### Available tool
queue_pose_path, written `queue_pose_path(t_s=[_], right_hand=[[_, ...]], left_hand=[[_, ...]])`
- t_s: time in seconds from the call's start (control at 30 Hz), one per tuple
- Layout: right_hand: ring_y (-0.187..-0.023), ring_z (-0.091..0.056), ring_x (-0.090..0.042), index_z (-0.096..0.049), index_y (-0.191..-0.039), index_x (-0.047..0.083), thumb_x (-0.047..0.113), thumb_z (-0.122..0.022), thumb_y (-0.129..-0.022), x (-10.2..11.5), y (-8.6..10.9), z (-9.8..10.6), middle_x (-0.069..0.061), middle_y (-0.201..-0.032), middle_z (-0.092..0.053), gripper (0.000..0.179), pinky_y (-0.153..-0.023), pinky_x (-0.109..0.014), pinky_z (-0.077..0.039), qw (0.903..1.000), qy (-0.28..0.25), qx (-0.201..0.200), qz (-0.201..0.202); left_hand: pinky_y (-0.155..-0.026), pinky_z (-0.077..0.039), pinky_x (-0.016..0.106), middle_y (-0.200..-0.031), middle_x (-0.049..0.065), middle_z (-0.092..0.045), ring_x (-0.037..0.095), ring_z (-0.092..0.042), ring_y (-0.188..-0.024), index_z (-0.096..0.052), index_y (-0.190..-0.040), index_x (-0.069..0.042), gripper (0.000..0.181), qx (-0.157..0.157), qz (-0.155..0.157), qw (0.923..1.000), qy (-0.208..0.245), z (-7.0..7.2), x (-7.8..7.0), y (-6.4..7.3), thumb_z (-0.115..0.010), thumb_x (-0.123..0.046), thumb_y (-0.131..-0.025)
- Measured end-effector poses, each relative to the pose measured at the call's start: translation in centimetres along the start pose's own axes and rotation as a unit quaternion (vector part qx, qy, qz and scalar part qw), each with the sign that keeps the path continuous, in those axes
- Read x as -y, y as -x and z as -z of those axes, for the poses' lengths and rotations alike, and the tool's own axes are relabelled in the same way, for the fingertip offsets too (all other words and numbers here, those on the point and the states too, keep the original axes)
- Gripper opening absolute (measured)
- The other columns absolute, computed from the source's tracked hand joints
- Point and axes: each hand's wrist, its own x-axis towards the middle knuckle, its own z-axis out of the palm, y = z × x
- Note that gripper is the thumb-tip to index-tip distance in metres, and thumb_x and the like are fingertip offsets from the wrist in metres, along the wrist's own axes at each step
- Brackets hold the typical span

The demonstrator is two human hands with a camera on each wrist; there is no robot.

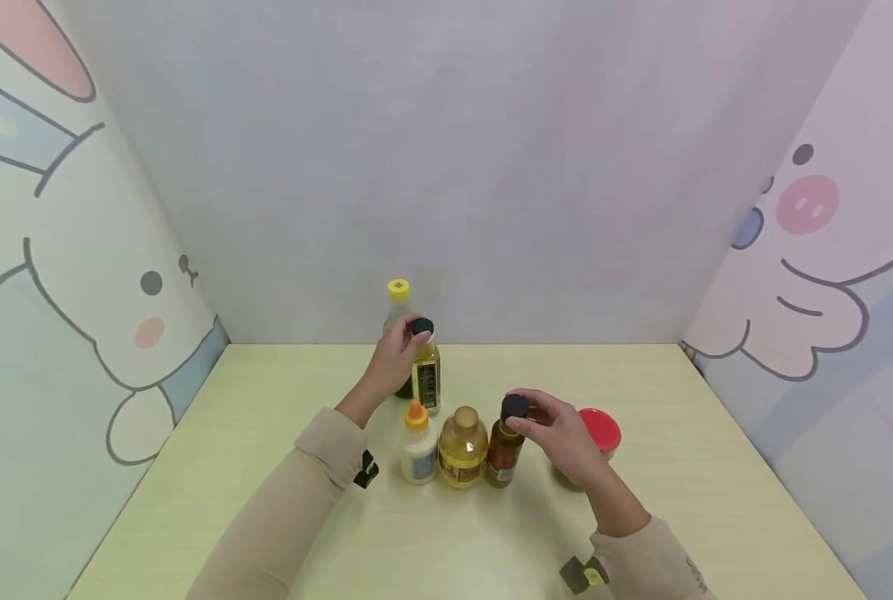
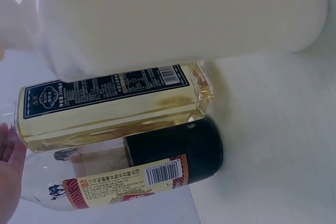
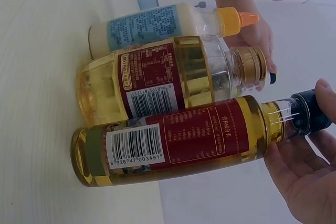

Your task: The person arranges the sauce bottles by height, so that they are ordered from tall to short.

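Observation:
My left hand [image 1: 391, 363] grips a square clear bottle of pale yellow liquid [image 1: 426, 385] at its dark cap. In the left wrist view its dark label [image 2: 121, 90] faces the camera, and it stands alongside a half-filled bottle of dark liquid [image 2: 176, 148], whose yellow cap [image 1: 398, 288] shows in the head view. With thumb and fingers, my right hand [image 1: 562, 437] holds the black cap of a slim oil bottle [image 1: 502, 457] that has a red label [image 3: 207, 135]. Left of that bottle are a gold-capped oil bottle [image 1: 464, 458] and a white squeeze bottle [image 1: 418, 460] with an orange nozzle.
A jar with a red lid [image 1: 601, 428] stands partly hidden behind my right hand. The pale wooden table [image 1: 716, 500] meets a grey back wall [image 1: 536, 208], with cartoon-printed panels at both sides.

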Motion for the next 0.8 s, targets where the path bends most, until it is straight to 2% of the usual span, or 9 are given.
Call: queue_pose_path(t_s=[0.17,0.3,0.43,0.67,0.8], right_hand=[[-0.105,-0.062,-0.029,-0.058,-0.129,-0.001,0.014,-0.073,-0.09,0.0,0.0,-0.1,-0.016,-0.115,-0.063,0.044,-0.091,-0.037,-0.051,1.0,0.001,-0.003,0.0],[-0.104,-0.062,-0.029,-0.058,-0.129,-0.001,0.013,-0.072,-0.09,0.0,0.0,-0.1,-0.016,-0.114,-0.063,0.043,-0.09,-0.036,-0.051,1.0,0.002,-0.005,-0.001],[-0.104,-0.062,-0.029,-0.058,-0.129,-0.001,0.013,-0.072,-0.09,0.0,-0.1,-0.1,-0.016,-0.114,-0.063,0.043,-0.09,-0.036,-0.051,1.0,0.001,-0.004,-0.001],[-0.103,-0.062,-0.029,-0.058,-0.129,-0.001,0.012,-0.073,-0.089,0.0,-0.1,-0.1,-0.016,-0.113,-0.063,0.044,-0.089,-0.035,-0.051,1.0,-0.002,-0.005,-0.002],[-0.103,-0.062,-0.028,-0.058,-0.129,-0.001,0.012,-0.072,-0.09,0.0,0.1,-0.1,-0.016,-0.113,-0.063,0.043,-0.089,-0.034,-0.051,1.0,0.0,-0.004,-0.003]], left_hand=[[-0.092,-0.046,0.043,-0.124,0.023,-0.053,0.031,-0.053,-0.11,-0.039,-0.136,0.006,0.043,0.006,-0.014,0.9999,-0.007,-0.4,-0.1,-1.0,-0.047,-0.022,-0.105],[-0.091,-0.047,0.043,-0.127,0.022,-0.053,0.03,-0.054,-0.112,-0.039,-0.137,0.004,0.043,0.007,-0.01,0.9997,-0.019,-0.6,0.0,-1.6,-0.046,-0.023,-0.105],[-0.092,-0.047,0.043,-0.128,0.024,-0.053,0.032,-0.054,-0.115,-0.04,-0.137,0.005,0.042,-0.006,-0.005,0.9994,-0.033,-0.9,0.0,-2.2,-0.047,-0.022,-0.105],[-0.092,-0.048,0.044,-0.128,0.022,-0.056,0.032,-0.056,-0.114,-0.043,-0.137,0.001,0.041,-0.007,0.018,0.9976,-0.066,-1.6,0.2,-3.0,-0.046,-0.024,-0.105],[-0.09,-0.048,0.044,-0.13,0.02,-0.055,0.031,-0.056,-0.113,-0.043,-0.138,-0.003,0.042,-0.004,0.044,0.9961,-0.077,-1.9,0.0,-3.3,-0.045,-0.027,-0.105]])
